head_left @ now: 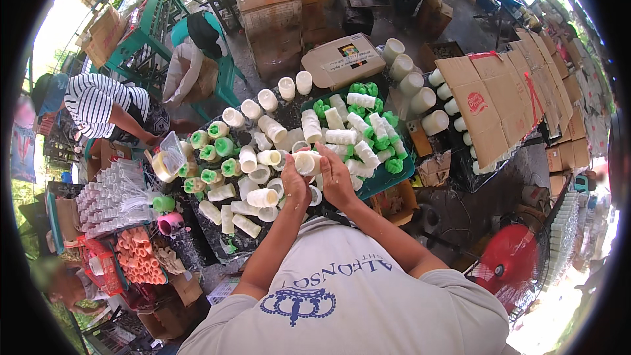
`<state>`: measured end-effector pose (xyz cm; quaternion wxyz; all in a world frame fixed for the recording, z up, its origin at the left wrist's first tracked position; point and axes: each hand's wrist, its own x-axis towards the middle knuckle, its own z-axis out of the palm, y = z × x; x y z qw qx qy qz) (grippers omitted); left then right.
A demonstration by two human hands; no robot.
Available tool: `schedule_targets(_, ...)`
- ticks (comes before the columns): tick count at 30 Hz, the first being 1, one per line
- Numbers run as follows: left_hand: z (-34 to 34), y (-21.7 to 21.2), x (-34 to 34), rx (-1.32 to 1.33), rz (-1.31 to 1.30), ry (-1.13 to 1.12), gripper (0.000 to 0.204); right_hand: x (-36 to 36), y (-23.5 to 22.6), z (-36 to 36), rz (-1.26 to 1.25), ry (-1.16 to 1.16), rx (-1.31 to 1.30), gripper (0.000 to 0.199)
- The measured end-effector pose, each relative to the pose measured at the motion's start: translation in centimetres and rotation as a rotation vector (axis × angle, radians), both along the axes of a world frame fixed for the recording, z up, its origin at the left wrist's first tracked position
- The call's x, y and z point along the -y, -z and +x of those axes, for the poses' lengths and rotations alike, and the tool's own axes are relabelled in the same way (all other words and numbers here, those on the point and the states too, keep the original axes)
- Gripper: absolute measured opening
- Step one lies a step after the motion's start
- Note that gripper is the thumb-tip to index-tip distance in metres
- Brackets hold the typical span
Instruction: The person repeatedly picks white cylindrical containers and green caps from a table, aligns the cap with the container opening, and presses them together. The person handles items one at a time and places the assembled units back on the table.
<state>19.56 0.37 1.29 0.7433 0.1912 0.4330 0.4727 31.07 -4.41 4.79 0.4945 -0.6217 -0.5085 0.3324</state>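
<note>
Both my hands are raised over the dark table [213, 244], closed around a whitish, wax-like cylinder [304, 164]. My left hand [295, 185] cups its left side, and my right hand [336, 179] presses from the right with its fingers extended along it. The round end faces me; my palms hide part of the sides. Beneath and left of my hands, several cream cylinders [263, 198] stand or lie loosely, some with hollow ends. Farther left are green-and-white cylinders [211, 176]. A dark green tray [389, 185] to the right holds ridged white cylinders and bright green pieces [394, 165].
A cardboard box [344, 61] stands beyond the tray. Larger white cylinders [423, 100] line the right, near a cardboard sheet [486, 102]. A red fan [509, 258] is at lower right. At left, a person in a striped shirt [98, 102] bends beside orange cylinders [140, 256].
</note>
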Motion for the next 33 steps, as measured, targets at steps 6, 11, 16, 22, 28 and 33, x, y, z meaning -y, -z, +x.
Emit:
schedule_targets(6, -0.8, 0.7, -0.8, 0.034, -0.177, -0.089, 0.055, 0.0, 0.0, -0.9, -0.026, 0.095, -0.017, 0.045)
schedule_targets(11, -0.9, 1.4, -0.9, -0.016, -0.218, -0.057, 0.054, 0.3, 1.5, -1.5, -0.071, 0.156, -0.168, 0.049)
schedule_targets(16, -1.2, 1.9, -0.4, -0.090, -0.251, -0.114, 0.051, 0.5, 3.8, -1.8, -0.171, 0.189, -0.193, 0.047)
schedule_targets(22, -0.8, 2.4, -0.1, -0.065, -0.347, -0.157, 0.044, 1.4, 5.1, -1.8, -0.278, 0.174, -0.449, 0.047)
schedule_targets(28, 0.3, 4.8, 1.0, -0.041, -0.414, -0.070, 0.044, 2.0, 7.3, -0.6, -0.297, 0.317, -0.300, 0.045)
schedule_targets(33, 0.4, 6.0, 2.0, 0.156, -0.406, 0.057, 0.047, 2.4, 5.0, -0.1, -0.199, 0.439, -0.038, 0.044)
